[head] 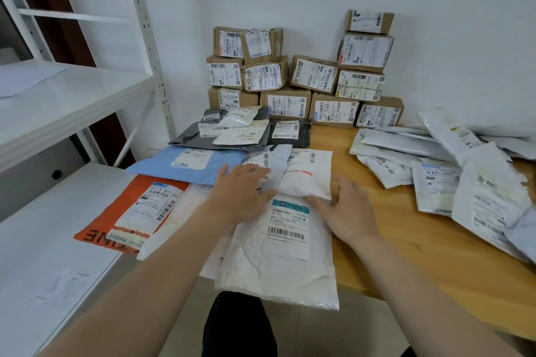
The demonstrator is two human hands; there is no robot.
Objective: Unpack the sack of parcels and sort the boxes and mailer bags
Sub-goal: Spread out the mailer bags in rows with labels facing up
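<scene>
**Lightly down: left hand (pixel 240 194) and right hand (pixel 349 209) flat on the mailer bags (pixel 293 278)**

Both hands are released, with fingers straight and gripping nothing. The left one rests on a pale bluish mailer (pixel 280 158) in the near row. The fingertips of the right one touch the near edge of a small white padded mailer (pixel 309 177). That mailer overlaps the far end of a large white mailer with a teal label (pixel 278 240), which hangs over the near edge of the wooden table (pixel 391 255).

To the left lie a blue mailer (pixel 185 166) and an orange mailer (pixel 127 211), whose left end reaches over the lower board of a white shelf rack (pixel 58 113). Farther off are grey mailers (pixel 188 138) and a dark mailer (pixel 301 139). Behind them, cardboard boxes (pixel 313 72) are stacked against the far wall.

A loose heap of white mailers (pixel 452 171) fills the right side and is cut off by the frame. The left palm hides what lies beneath it, and most of the label print is too small to read.
</scene>
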